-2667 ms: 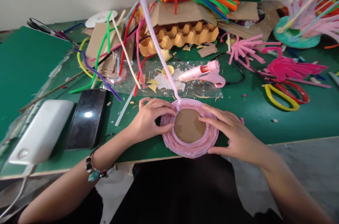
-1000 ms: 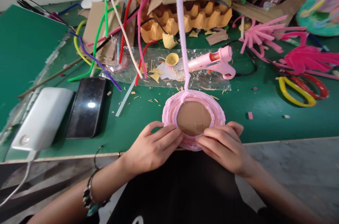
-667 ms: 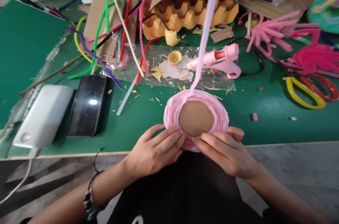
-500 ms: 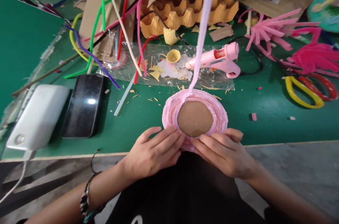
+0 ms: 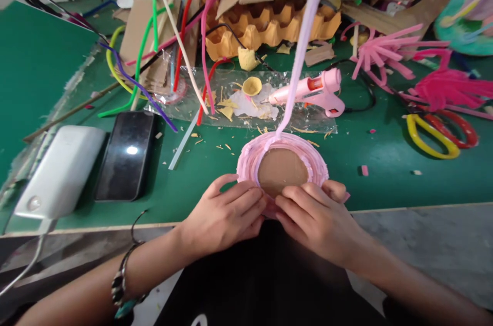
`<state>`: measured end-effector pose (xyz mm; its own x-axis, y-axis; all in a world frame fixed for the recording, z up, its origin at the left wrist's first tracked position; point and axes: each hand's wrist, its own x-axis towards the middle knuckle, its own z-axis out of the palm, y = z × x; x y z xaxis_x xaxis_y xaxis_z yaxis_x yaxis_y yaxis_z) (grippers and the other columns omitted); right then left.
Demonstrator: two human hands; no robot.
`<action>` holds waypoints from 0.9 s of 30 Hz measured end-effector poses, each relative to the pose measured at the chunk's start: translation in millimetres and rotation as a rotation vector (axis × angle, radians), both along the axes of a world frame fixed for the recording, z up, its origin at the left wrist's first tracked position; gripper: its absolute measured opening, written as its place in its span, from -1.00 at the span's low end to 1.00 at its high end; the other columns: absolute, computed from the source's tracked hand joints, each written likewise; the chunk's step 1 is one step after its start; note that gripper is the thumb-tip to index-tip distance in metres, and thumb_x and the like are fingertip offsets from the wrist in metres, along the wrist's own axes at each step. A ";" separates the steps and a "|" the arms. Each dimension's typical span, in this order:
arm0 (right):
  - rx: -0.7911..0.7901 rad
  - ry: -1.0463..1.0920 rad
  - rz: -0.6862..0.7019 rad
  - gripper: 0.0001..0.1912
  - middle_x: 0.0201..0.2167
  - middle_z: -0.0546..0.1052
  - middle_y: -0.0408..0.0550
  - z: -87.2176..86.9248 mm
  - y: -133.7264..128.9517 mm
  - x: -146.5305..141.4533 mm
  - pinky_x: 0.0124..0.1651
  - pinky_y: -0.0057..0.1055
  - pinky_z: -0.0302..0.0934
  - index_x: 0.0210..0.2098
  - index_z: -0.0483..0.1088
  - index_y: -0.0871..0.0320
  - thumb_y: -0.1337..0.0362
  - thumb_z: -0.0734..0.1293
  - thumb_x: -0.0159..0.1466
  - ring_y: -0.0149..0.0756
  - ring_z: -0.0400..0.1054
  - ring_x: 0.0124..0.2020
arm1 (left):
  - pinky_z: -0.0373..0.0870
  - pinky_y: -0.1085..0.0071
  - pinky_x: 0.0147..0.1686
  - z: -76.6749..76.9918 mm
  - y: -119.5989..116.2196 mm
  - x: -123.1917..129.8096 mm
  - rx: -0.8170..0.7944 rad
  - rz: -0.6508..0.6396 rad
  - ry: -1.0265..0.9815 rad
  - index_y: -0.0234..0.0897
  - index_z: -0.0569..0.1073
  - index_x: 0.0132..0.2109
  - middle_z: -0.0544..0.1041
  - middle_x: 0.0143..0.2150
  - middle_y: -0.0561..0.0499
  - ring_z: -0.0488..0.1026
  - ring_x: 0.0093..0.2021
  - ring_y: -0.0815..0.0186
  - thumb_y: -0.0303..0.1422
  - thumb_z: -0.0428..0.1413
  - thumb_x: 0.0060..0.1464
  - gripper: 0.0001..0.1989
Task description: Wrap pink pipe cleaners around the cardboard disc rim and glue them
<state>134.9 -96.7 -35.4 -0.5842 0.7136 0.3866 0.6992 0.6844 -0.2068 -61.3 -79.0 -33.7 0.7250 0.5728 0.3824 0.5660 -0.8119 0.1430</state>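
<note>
A round disc [image 5: 246, 161] wound with pink pipe cleaner has bare brown cardboard [image 5: 284, 169] at its centre. It lies at the table's front edge. My left hand [image 5: 229, 210] grips its lower left rim, fingertips on the pink coils. On the lower right rim my right hand [image 5: 318, 213] is closed, its fingertips near those of the left. A long lilac pipe cleaner [image 5: 304, 33] rises from the coils' upper part and runs out of view at the top. My hands hide the disc's lower rim.
Beyond the disc, a pink glue gun [image 5: 311, 91] lies on clear plastic. Scissors [image 5: 442, 133] and pink bundles [image 5: 385, 51] are at right. A phone [image 5: 125, 156], a white power bank [image 5: 59, 172] and loose pipe cleaners [image 5: 146, 54] are at left; an egg carton [image 5: 269, 28] stands behind.
The fingers of my right hand have moved slightly left and up over the disc's lower rim. My left hand has barely shifted. The camera view has moved a little.
</note>
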 end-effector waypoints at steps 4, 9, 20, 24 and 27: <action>0.013 0.162 -0.046 -0.88 -0.49 0.43 -0.16 9.7 3.1 3.7 -0.31 -0.33 -0.08 -0.44 0.33 0.14 0.36 0.20 0.21 -0.41 0.20 -0.45 | 0.22 0.40 -0.10 2.7 7.5 -4.3 0.067 -0.122 0.029 -0.30 0.45 -0.27 0.54 -0.32 0.13 0.45 -0.27 0.43 -0.42 -0.06 0.11 -0.81; 0.062 0.282 -0.113 -0.84 -0.54 0.40 -0.20 16.0 5.3 12.1 -0.29 -0.35 -0.02 -0.51 0.20 0.15 0.44 0.25 0.17 -0.47 0.24 -0.47 | 0.33 0.41 -0.17 -2.8 2.7 -8.6 0.155 -0.150 0.033 -0.38 0.42 -0.13 0.54 -0.26 0.08 0.46 -0.18 0.36 -0.43 -0.04 0.10 -0.78; 0.072 0.369 -0.077 -0.85 -0.55 0.42 -0.17 17.9 26.0 32.8 -0.46 -0.44 0.19 -0.42 0.28 0.11 0.46 0.33 0.10 -0.44 0.27 -0.53 | 0.43 0.44 -0.13 0.2 -2.1 -9.7 0.047 -0.112 0.035 -0.43 0.40 -0.09 0.53 -0.17 -0.02 0.46 -0.14 0.32 -0.45 -0.04 0.06 -0.73; 0.177 0.312 -0.354 -0.85 -0.66 0.34 -0.21 23.9 45.0 55.8 -0.54 -0.45 0.13 -0.53 0.27 0.09 0.38 0.33 0.10 -0.46 0.20 -0.63 | 0.41 0.43 -0.10 0.8 -2.0 -12.5 0.000 -0.120 0.062 -0.45 0.38 -0.07 0.51 -0.15 -0.08 0.44 -0.10 0.30 -0.37 -0.08 0.09 -0.69; 0.271 0.403 -0.530 -0.83 -0.71 0.31 -0.22 22.0 61.2 73.0 -0.58 -0.47 0.08 -0.58 0.26 0.11 0.32 0.35 0.06 -0.47 0.18 -0.67 | 0.40 0.44 -0.13 -0.5 1.7 -12.3 0.060 -0.158 0.068 -0.42 0.39 -0.11 0.52 -0.18 -0.05 0.44 -0.14 0.32 -0.35 -0.09 0.11 -0.71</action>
